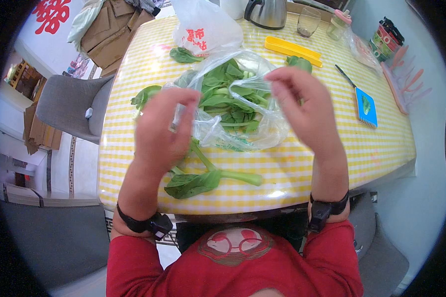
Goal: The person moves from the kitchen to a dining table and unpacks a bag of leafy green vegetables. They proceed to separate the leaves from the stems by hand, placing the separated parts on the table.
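Observation:
A clear plastic bag lies open on the checked tablecloth, with green leafy vegetables inside it. My left hand is at the bag's left edge, thumb and fingers bent towards it; blur hides whether it pinches the film. On the other side, my right hand has thumb and forefinger at the bag's rim, where the film is drawn up towards the fingertips. Loose leafy stalks lie nearer me, below the bag. More leaves are left of the bag, and single ones lie beyond it.
A white plastic bag stands behind, near a steel kettle and a drinking glass. A yellow tray lies behind the right hand. Further right are a blue spiral notepad, a dark slender object and a pink rack.

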Motion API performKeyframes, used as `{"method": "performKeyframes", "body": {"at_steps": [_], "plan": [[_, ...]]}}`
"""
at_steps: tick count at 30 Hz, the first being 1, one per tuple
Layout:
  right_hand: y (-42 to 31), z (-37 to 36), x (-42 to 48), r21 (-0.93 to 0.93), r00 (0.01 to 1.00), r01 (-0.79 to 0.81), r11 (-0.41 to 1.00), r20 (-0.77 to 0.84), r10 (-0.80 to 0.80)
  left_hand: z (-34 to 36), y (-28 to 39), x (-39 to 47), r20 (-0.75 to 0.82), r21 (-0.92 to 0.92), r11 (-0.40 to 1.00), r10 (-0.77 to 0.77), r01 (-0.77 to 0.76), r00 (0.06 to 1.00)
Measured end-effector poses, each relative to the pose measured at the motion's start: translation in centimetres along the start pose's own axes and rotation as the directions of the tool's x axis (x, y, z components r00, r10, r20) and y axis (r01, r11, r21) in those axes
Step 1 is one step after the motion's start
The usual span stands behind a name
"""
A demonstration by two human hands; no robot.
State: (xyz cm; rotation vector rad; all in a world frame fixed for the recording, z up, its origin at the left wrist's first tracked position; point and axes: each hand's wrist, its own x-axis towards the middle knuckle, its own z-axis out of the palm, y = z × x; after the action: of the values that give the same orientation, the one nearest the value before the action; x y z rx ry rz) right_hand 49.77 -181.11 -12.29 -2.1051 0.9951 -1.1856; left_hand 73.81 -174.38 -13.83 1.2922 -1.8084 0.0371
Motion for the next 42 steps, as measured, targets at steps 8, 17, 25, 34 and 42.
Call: {"method": "performKeyframes", "body": {"at_steps": [8, 17, 25, 34, 42], "plan": [[0.0, 4.8, -1.7, 0.036, 0.953, 0.056, 0.998, 0.296, -0.065, 1.7, 0.6, -0.4, 0.316, 0.220, 0.962, 0.084, -0.160, 0.945], [1.0, 5.4, -2.1, -0.142, 0.959, 0.104, 0.984, 0.276, -0.062, 0.8, 0.1, -0.8, 0.414, 0.349, 0.920, 0.022, -0.181, 0.910], [1.8, 5.3, -2.3, -0.456, 0.968, 0.203, 0.866, 0.225, -0.109, -0.5, 1.1, -0.7, 0.409, 0.464, 0.879, -0.106, -0.107, 0.907], [2.3, 6.8, -1.0, -0.477, 0.957, 0.286, 0.831, 0.182, -0.225, -0.7, 1.0, -1.3, 0.337, 0.505, 0.858, -0.090, -0.099, 0.937], [2.6, 8.4, -0.6, -0.640, 0.979, 0.193, 0.744, 0.173, -0.106, -0.5, 1.3, -1.3, 0.313, 0.494, 0.862, -0.058, -0.110, 0.948]]}}
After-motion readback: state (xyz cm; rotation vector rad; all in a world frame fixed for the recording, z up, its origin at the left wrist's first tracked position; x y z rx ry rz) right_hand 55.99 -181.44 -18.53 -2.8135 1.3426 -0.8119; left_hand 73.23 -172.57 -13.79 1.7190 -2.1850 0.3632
